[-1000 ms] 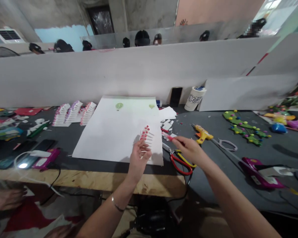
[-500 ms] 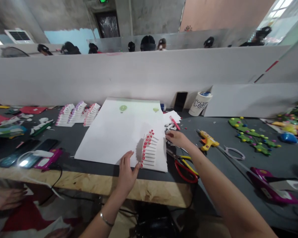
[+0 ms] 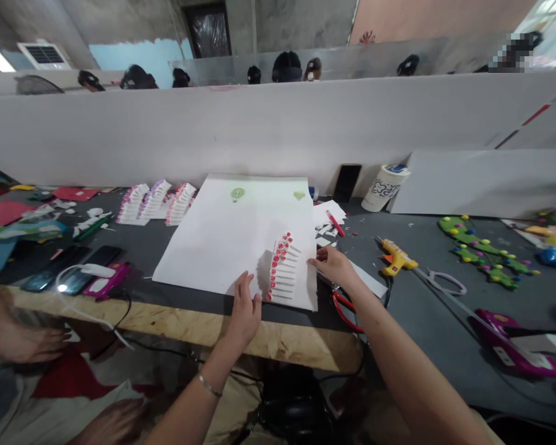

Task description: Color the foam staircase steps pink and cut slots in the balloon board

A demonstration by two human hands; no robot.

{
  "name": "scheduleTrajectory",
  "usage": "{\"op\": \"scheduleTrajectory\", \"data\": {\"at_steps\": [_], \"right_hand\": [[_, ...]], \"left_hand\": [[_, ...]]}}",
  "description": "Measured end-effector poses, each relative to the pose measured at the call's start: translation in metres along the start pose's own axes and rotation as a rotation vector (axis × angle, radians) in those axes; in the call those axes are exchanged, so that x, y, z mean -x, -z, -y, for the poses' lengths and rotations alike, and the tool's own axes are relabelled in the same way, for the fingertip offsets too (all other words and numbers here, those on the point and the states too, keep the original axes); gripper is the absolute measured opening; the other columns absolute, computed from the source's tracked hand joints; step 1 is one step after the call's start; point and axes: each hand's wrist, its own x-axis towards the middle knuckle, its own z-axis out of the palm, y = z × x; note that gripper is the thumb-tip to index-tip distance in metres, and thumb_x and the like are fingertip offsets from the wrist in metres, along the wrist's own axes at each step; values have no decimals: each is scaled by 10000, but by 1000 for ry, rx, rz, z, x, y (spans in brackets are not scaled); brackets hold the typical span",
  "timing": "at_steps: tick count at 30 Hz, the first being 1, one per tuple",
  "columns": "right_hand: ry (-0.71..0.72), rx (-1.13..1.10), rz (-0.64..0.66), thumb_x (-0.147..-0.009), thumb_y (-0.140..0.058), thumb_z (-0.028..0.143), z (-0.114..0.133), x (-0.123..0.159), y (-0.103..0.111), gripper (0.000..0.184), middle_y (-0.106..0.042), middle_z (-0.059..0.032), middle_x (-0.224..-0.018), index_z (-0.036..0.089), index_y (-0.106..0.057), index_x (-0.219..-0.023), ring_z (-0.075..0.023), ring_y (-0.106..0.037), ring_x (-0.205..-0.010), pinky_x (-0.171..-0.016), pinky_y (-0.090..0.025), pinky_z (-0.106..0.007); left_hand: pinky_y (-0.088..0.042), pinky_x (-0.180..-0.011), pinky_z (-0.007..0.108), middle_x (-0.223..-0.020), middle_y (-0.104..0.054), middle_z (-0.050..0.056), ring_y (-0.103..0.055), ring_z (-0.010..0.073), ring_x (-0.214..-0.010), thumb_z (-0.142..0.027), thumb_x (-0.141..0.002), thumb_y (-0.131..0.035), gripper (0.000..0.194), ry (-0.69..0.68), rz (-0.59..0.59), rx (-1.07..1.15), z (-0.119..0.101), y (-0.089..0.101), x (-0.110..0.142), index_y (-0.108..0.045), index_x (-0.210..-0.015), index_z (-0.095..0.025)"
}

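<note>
A large white sheet with green balloon prints lies on the dark table. On its right part sits a white paper piece with red rose-like dots and a row of grey strips. My left hand rests at the sheet's front edge, left of the dotted piece, fingers extended and holding nothing. At the right edge of the sheet is my right hand, its fingertips pinched together; what they grip is hidden. Beneath its wrist a white paper partly covers the red-handled scissors.
A yellow glue gun lies to the right, near a green dotted craft piece. Behind stand a phone and a paper cup. Paper scraps and a red pen lie nearby. Another person's hand is at left.
The view has shifted slightly. My right hand has come onto the sheet's right edge, and a white paper now covers part of the scissors. My left hand has drawn slightly away from the dotted piece.
</note>
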Motion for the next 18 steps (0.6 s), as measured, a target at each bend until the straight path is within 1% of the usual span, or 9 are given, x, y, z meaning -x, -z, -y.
{"op": "scheduleTrajectory", "data": {"at_steps": [2, 4, 5, 7, 9, 12, 14, 16, 18], "right_hand": [[7, 10, -2, -843, -661, 329, 1, 5, -2, 362, -714, -48, -952, 194, -586, -1170, -184, -674, -845, -704, -473, -266], [23, 31, -3, -837, -668, 345, 1, 7, -4, 525, -680, -78, -1093, 212, -510, -1319, -212, -666, -928, -727, -478, -287], [31, 42, 0, -828, -678, 357, 1, 7, -5, 574, -647, -96, -1169, 224, -490, -1354, -227, -657, -972, -744, -481, -300], [45, 63, 17, -802, -705, 375, 1, 5, -6, 589, -583, -116, -1249, 241, -515, -1343, -246, -638, -1021, -785, -487, -320], [55, 76, 46, -774, -734, 383, -1, 0, -6, 583, -557, -113, -1232, 248, -546, -1309, -244, -630, -1021, -832, -489, -335], [70, 80, 87, -708, -789, 408, -3, -10, -3, 691, -522, -116, -1219, 240, -530, -1326, -258, -613, -1053, -890, -485, -362], [87, 74, 113, -644, -836, 408, -3, -17, 0, 735, -511, -116, -1218, 235, -551, -1299, -281, -593, -1095, -918, -476, -376], [105, 60, 133, -595, -866, 384, -2, -23, 2, 686, -517, -106, -1200, 233, -601, -1209, -297, -569, -1130, -940, -464, -386], [113, 34, 145, -594, -860, 359, 0, -25, 5, 580, -530, -100, -1178, 217, -626, -1105, -288, -565, -1116, -929, -464, -381]], "left_hand": [[-359, -1159, 559, -1478, -421, 218, -395, 276, -1422, -86, -905, -359, 512, -20, 28, -17, 3, -1, 1, -378, -1414, -138], [-313, -1183, 579, -1504, -406, 217, -361, 289, -1448, -52, -881, -352, 547, -46, 62, -60, 6, -3, 2, -393, -1420, -131], [-287, -1192, 594, -1516, -398, 219, -341, 299, -1461, -49, -877, -353, 553, -57, 79, -87, 7, -4, 2, -399, -1423, -125], [-252, -1198, 619, -1533, -383, 226, -313, 315, -1476, -50, -876, -358, 564, -70, 98, -131, 7, -6, 3, -394, -1436, -113], [-249, -1196, 625, -1537, -383, 230, -308, 317, -1479, -49, -871, -366, 587, -81, 103, -153, 6, -7, 4, -376, -1454, -107], [-253, -1194, 622, -1516, -422, 230, -316, 314, -1478, -37, -850, -375, 607, -89, 100, -182, 2, -8, 3, -385, -1454, -98], [-258, -1192, 618, -1504, -440, 233, -331, 316, -1472, -32, -836, -384, 610, -80, 96, -200, 0, -8, 3, -404, -1442, -91], [-267, -1188, 618, -1502, -443, 238, -333, 318, -1471, -27, -824, -393, 620, -73, 93, -204, -2, -8, 3, -403, -1441, -87], [-262, -1189, 620, -1497, -449, 243, -318, 323, -1477, -26, -822, -398, 630, -75, 104, -201, -3, -7, 3, -390, -1449, -82]]}}
